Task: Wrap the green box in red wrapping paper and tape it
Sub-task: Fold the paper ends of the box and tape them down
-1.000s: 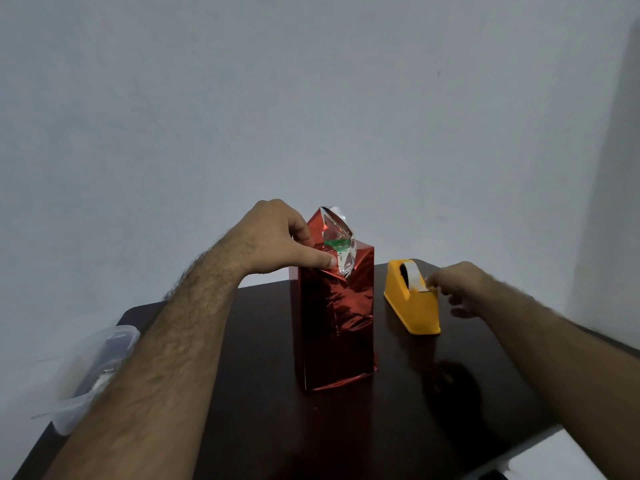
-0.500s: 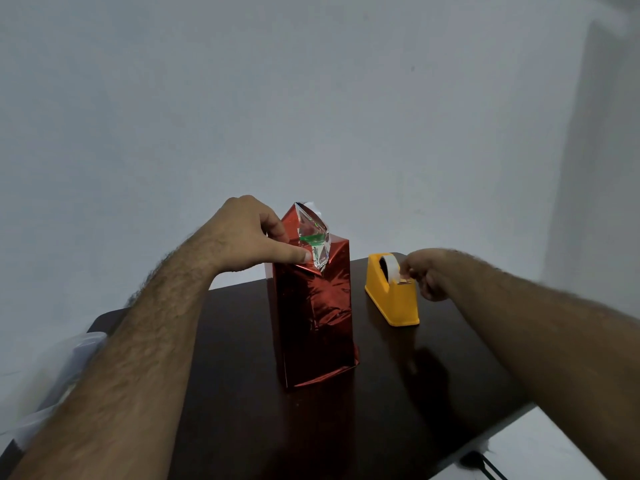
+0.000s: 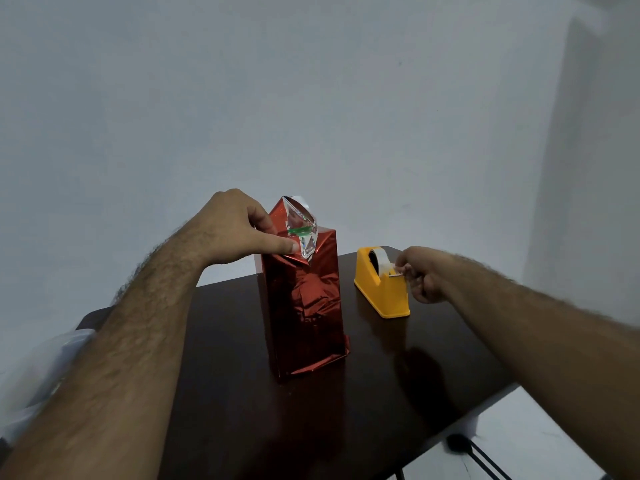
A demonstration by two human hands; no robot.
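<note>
A tall box stands upright mid-table, covered in shiny red wrapping paper (image 3: 304,299). At its top the paper gapes, showing a silver inside and a sliver of the green box (image 3: 300,231). My left hand (image 3: 239,230) pinches the folded paper at the top left corner, thumb pressed on the front face. To the right sits a yellow tape dispenser (image 3: 381,289) with a roll of clear tape (image 3: 381,259). My right hand (image 3: 420,273) is at the dispenser's cutter end, fingertips closed on the tape end.
The dark brown table (image 3: 433,358) ends close on the right and at the back. A clear plastic container (image 3: 41,372) lies blurred at the left edge. A black cable (image 3: 474,452) runs on the floor at the lower right. A plain wall stands behind.
My right hand has slid from the top of the tape roll down to the cutter end of the dispenser. My left hand keeps its hold on the paper.
</note>
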